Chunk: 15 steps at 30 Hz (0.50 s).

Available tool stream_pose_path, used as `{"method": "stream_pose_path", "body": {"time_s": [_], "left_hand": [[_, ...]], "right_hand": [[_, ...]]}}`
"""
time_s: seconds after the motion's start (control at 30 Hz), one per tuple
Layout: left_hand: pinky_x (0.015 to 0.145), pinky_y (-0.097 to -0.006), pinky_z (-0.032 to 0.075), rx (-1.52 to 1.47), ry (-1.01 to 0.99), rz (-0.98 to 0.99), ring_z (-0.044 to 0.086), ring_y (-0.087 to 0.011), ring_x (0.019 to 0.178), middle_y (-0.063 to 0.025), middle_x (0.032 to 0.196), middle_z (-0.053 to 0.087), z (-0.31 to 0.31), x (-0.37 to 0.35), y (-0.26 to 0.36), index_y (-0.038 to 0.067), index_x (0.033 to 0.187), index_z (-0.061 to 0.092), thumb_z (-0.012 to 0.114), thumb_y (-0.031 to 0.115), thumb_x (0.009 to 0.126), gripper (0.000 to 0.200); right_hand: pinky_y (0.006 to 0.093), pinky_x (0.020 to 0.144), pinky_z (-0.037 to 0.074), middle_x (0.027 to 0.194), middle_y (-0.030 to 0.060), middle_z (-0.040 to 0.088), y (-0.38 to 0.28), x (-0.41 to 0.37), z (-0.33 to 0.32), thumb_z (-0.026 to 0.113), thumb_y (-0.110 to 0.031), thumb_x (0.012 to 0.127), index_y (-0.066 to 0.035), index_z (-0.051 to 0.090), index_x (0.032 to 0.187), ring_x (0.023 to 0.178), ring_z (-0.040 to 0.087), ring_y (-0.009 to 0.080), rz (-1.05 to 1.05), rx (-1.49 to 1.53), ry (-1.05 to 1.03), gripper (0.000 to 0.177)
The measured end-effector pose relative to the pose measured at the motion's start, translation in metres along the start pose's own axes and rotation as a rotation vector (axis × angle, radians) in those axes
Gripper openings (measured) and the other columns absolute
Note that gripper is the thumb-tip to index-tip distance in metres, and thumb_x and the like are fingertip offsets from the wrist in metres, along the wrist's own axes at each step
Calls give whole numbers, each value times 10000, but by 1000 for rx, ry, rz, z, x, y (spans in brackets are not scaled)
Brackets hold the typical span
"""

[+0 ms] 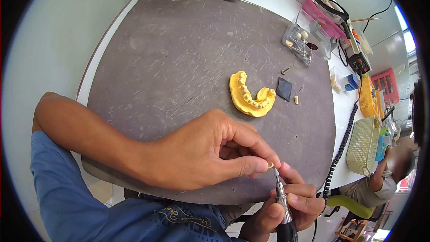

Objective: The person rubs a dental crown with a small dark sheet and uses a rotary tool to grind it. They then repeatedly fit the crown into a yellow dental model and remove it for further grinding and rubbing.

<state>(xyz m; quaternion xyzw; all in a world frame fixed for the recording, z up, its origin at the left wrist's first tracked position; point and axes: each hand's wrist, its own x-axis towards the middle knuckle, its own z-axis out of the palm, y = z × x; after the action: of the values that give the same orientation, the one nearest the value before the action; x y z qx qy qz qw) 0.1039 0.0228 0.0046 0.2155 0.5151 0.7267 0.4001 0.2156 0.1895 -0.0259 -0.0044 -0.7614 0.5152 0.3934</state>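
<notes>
Scratched grey mat point(170, 54) spreads beneath the left hand point(199, 154).

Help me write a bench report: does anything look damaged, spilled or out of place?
The mat bears many pale scratches, so it looks worn. A metal bit lies loose on it, outside the clear box, perhaps just set down. I see no spill, and nothing odd about the handpiece in the right hand.

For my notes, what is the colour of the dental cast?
The dental cast is yellow, seen best in the head view.
</notes>
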Motion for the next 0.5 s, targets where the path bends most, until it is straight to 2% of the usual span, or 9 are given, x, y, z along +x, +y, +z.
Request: {"method": "stream_pose_path", "body": {"time_s": [0.07, 0.27, 0.4, 0.5], "left_hand": [[935, -263, 525, 0, 2, 13, 656, -137, 1054, -120, 1112, 699, -1, 0, 0, -31, 1194, 713, 671, 31, 968, 238], [931, -264, 524, 6, -5, 12, 655, -135, 1048, -121, 1108, 699, -1, 0, 0, -30, 1196, 712, 674, 30, 966, 241], [914, -254, 526, -8, -5, 1, 657, -129, 1034, -117, 1100, 701, -1, 0, 1, -28, 1195, 714, 677, 34, 965, 241], [898, -245, 528, -15, 0, -4, 659, -123, 1020, -113, 1096, 702, 0, 0, 0, -25, 1193, 716, 680, 37, 964, 240]], "right_hand": [[400, 882, 574, 754, 48, 517, -3, 0, -4, 718, -507, 916, -115, 438, 1010, 912, 686, 295, 63, 8, -102, 491], [398, 912, 559, 774, 50, 540, -1, 1, -9, 723, -472, 926, -120, 448, 1022, 940, 678, 282, 25, -7, -183, 457], [395, 914, 557, 778, 53, 550, -1, -1, -4, 729, -460, 925, -118, 446, 1023, 948, 677, 279, 27, -4, -159, 454], [395, 919, 555, 779, 53, 552, -2, -3, 0, 732, -463, 922, -117, 445, 1027, 954, 676, 280, 0, -50, -59, 462]]}}
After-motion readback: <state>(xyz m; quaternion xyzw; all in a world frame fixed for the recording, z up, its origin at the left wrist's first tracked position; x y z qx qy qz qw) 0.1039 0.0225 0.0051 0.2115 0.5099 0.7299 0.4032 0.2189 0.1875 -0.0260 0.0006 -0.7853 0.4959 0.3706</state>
